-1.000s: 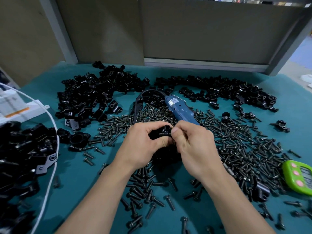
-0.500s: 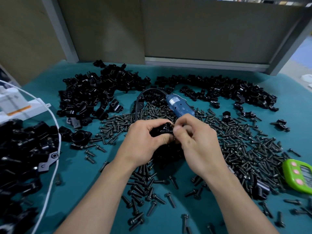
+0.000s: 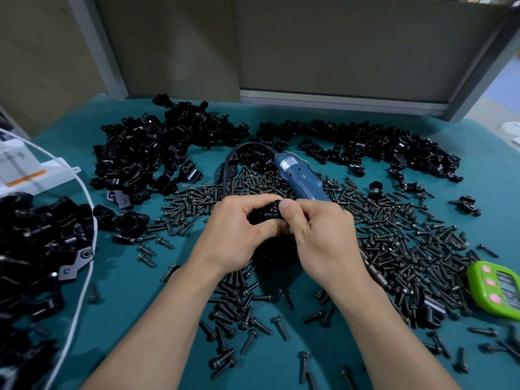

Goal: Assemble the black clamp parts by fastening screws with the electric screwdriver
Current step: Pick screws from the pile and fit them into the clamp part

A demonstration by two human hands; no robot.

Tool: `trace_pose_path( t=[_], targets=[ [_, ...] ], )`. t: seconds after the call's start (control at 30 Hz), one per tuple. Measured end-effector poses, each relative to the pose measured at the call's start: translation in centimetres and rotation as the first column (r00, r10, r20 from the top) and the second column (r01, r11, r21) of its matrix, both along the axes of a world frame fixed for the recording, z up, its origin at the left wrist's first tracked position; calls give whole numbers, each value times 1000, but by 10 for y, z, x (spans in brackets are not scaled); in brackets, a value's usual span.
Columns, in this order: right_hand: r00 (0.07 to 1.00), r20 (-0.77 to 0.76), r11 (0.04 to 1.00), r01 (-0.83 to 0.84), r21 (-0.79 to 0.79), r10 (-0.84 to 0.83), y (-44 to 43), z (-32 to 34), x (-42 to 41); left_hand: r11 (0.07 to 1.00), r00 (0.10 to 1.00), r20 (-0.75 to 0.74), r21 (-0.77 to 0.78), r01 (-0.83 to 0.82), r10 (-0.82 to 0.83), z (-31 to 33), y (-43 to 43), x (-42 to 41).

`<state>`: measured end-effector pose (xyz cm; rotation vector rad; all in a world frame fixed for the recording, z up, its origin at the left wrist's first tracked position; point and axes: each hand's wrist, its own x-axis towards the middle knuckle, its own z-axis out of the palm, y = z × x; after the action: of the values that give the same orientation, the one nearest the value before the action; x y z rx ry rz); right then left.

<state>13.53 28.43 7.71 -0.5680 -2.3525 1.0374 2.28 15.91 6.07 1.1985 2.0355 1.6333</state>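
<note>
Bare teal mat (image 3: 129, 311) is left between the white cable (image 3: 86, 288) and the scattered screws (image 3: 394, 235). Farther reach is barred by clamp-part heaps (image 3: 157, 153) and the screwdriver (image 3: 301, 178).

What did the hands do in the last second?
Very little. The left hand and right hand carried the black clamp part slightly away from the person, toward the blue electric screwdriver. Nothing was picked up or let go. The screwdriver stayed lying on the loose screws, and the green timer did not move.
</note>
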Motion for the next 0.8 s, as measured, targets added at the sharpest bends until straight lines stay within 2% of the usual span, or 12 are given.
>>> trace_pose_path(
  t=[0.13,0.27,0.4,0.47,0.6,0.7,0.8],
  targets=[
    [996,-79,996,-48,-69,43,2,2,5,1000,1000,13,-13,-20,20,0,-1,-3],
    [1000,-26,1000,-1,-14,0,1,1,-1,1000,1000,3,0,-15,15,0,-1,-1],
    [997,-76,997,-24,-68,19,-1,1,3,999,1000,11,-18,-29,29,0,-2,-2],
    [998,-49,999,-40,-31,39,0,2,4,999,999,20,-25,-30,30,-1,-2,-2],
    [998,36,998,52,25,-53,-2,3,1,999,1000,-4,-37,-25,25,2,-1,2],
    [1000,-10,1000,-16,9,16,-1,5,7,998,999,15,-56,-43,44,1,0,0],
    [999,21,999,-39,13,39,2,3,5,997,999,-7,-55,-47,47,-1,0,0]
  ],
)
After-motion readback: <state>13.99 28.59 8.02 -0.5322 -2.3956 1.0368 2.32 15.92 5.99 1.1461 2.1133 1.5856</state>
